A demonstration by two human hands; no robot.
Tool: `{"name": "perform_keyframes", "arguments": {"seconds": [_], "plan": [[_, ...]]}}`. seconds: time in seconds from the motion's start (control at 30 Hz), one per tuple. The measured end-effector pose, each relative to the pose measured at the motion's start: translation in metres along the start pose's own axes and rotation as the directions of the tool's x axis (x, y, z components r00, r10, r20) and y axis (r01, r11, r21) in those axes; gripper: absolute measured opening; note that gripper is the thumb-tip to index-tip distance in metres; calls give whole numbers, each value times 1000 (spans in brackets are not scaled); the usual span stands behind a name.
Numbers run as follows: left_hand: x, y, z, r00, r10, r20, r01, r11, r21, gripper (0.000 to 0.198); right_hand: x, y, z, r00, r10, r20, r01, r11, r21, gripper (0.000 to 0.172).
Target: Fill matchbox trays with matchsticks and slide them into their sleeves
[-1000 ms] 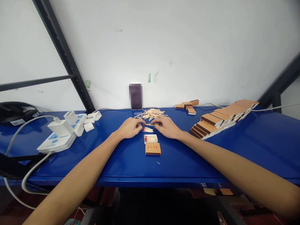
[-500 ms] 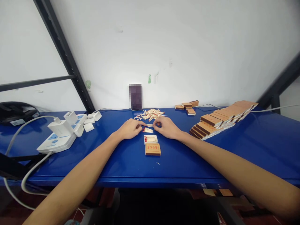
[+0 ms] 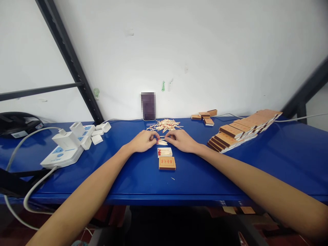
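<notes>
My left hand is closed with its fingertips at the red-headed end of a few matches on the blue table. Opposite it, my right hand pinches at the plain ends, thumb and finger bent together. Between and just below the fingers lies a small row of matches, red heads to the left. Nearer to me is an open matchbox with a layer of matches in its white tray; its tan sleeve carries red characters. Beyond the hands lies a loose heap of matches.
Stacked matchboxes slope along the right, with several more matchboxes near the wall. A dark pixelated device leans on the wall. On the left are a power strip, white adapters and cables. One stray match piece lies near the front.
My right hand has moved slightly left, closer to my left hand. My left fingers have drawn in and down toward the small row. The boxes and the heap stay put.
</notes>
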State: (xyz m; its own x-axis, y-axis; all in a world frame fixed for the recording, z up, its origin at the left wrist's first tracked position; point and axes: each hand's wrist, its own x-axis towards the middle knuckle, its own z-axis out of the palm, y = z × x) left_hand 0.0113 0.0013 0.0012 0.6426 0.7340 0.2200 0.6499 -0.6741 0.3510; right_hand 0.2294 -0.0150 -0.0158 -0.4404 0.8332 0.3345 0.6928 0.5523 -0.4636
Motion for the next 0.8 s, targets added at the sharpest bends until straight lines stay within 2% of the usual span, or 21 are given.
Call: {"name": "perform_keyframes", "arguments": {"seconds": [0.13, 0.27, 0.43, 0.6, 0.8], "plan": [[-2, 2, -1, 1000, 9, 12, -8, 1000, -15, 25, -1, -4, -6, 999, -18, 46, 17, 999, 40, 32], [-4, 3, -2, 999, 36, 3, -36, 999, -10, 36, 3, -5, -9, 997, -7, 72, 4, 999, 39, 37], [-1, 0, -1, 998, 55, 10, -56, 997, 53, 36, 9, -6, -8, 994, -48, 101, 43, 998, 55, 28], [1, -1, 0, 989, 147, 22, -148, 980, 132, 31, 9, -8, -6, 993, -76, 95, 71, 996, 60, 27], [1, 5, 0, 986, 163, 33, -166, 962, 215, 28, 7, -12, -5, 994, -62, 92, 62, 998, 5, 22]]}}
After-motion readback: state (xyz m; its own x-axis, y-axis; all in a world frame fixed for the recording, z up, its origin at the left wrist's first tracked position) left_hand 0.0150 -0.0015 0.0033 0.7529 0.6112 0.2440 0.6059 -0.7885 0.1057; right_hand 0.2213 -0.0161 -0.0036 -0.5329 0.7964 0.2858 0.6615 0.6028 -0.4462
